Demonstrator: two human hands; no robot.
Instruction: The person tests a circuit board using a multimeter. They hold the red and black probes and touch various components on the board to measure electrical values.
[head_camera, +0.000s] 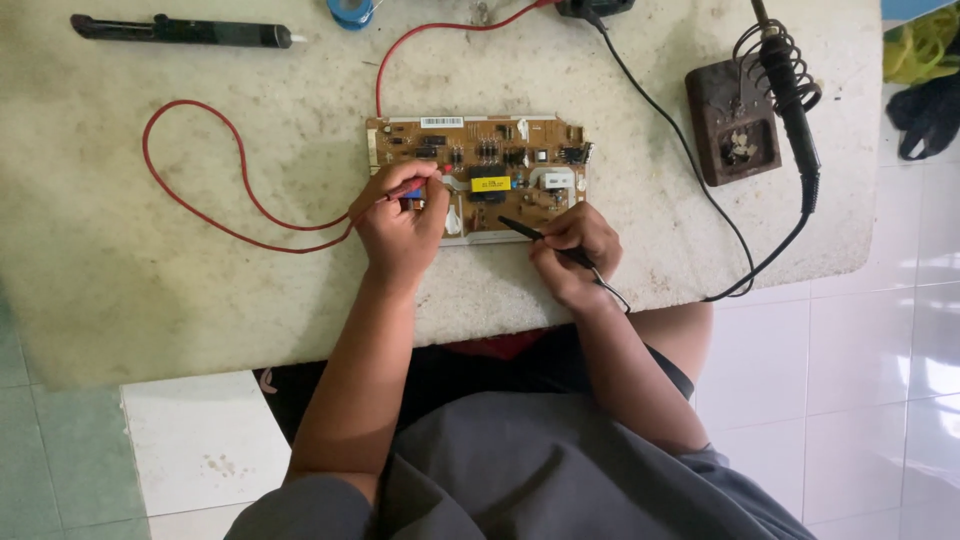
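A tan circuit board (480, 150) with small dark parts and a yellow block lies on a worn stone table (200, 260). My left hand (398, 225) pinches a red test probe (418, 188) against the board's left half; its red wire (200, 205) loops away to the left. My right hand (572, 250) grips a black test probe (525, 229) like a pen, with the tip touching the board's lower middle. The black wire (680, 150) runs from that hand round to the far edge of the table.
A soldering iron (790, 90) rests in a coil stand on a dark brown base (730, 120) at the right. A long black tool (180, 30) lies at the far left. A blue roll (350, 10) sits at the far edge. White floor tiles (880, 380) lie beyond the table's right edge.
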